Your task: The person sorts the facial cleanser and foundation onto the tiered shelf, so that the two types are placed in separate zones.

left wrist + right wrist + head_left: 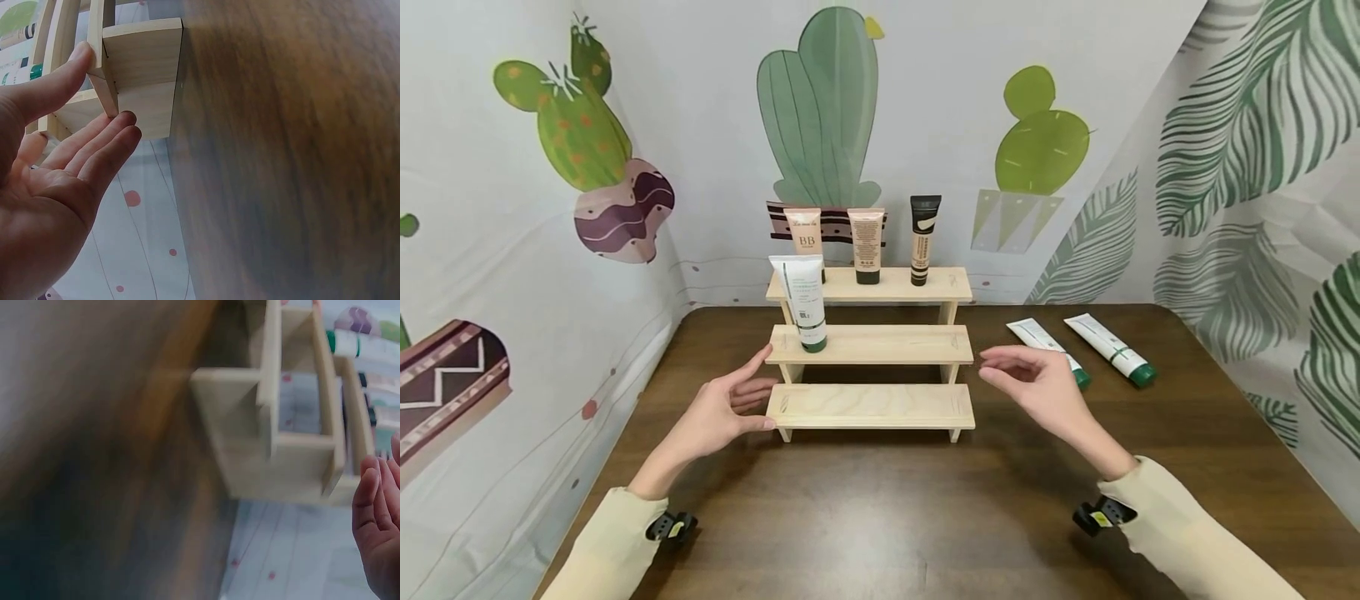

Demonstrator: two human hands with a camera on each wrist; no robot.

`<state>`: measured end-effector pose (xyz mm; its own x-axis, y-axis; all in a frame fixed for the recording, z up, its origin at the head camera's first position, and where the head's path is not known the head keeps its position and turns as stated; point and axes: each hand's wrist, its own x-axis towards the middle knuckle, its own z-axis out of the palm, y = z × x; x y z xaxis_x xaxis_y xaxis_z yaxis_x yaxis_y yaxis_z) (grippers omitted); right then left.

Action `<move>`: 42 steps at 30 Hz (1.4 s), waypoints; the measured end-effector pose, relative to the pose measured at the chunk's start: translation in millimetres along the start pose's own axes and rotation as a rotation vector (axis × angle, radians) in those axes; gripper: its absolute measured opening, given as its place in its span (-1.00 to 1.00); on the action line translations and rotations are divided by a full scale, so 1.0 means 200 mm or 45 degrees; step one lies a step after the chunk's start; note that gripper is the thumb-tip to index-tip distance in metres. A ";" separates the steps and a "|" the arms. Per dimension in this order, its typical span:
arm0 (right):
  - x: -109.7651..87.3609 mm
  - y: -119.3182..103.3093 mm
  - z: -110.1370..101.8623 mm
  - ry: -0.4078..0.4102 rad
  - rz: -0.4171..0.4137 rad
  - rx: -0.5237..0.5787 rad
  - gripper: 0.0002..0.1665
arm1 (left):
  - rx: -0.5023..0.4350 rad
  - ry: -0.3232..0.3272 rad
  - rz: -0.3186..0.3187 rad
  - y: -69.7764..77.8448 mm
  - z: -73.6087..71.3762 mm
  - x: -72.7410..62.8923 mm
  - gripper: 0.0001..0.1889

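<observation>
We see a brown table [880, 517] bearing, near its far edge, a three-tier wooden stand [871, 343]. The step in hand appears to be steadying or squaring the stand; we would judge it best done with light, matched pressure at both ends, low on the frame, sliding rather than lifting, since the upright tubes could topple at a jolt. The stand's long axis runs left to right, roughly parallel to the far edge; its steps descend toward the person.

We find the left hand [718, 414] at the stand's left end, fingers extended rather than wrapped, its thumb against the lowest shelf. The right hand [1041, 387] is bent loosely and holds nothing, just beside the right end; whether a fingertip touches the wood we cannot tell.

Among the smaller items, we note a white tube [805, 296] upright, cap down, at the left of the middle shelf. Two white-and-green tubes [1108, 346] lie right of the stand, caps toward the person and rightward. Two pink tubes [867, 242] and a slender black-and-beige tube [922, 242] stand cap down on the top shelf.
</observation>
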<state>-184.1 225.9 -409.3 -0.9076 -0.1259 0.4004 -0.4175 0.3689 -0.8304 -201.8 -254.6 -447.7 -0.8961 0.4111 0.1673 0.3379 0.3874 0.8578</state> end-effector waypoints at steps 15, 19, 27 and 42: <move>-0.12 0.15 -0.29 -0.159 0.025 -0.281 -0.76 | 0.009 0.015 0.008 0.01 -0.01 -0.01 0.18; -0.12 0.18 -0.37 -0.179 0.045 -0.324 -0.80 | 0.006 0.013 0.014 0.01 -0.01 -0.01 0.18; -0.09 0.24 -0.52 -0.187 0.091 -0.424 -0.76 | 0.004 0.013 0.007 0.00 0.00 0.00 0.18; 0.01 0.43 -0.62 -0.194 0.143 -0.524 -0.55 | 0.001 0.011 -0.009 0.00 0.01 -0.01 0.17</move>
<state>-217.5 371.4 -431.8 -0.9552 -0.1871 0.2294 -0.2922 0.7198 -0.6297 -199.8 -254.0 -448.3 -0.9008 0.4014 0.1655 0.3319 0.3909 0.8585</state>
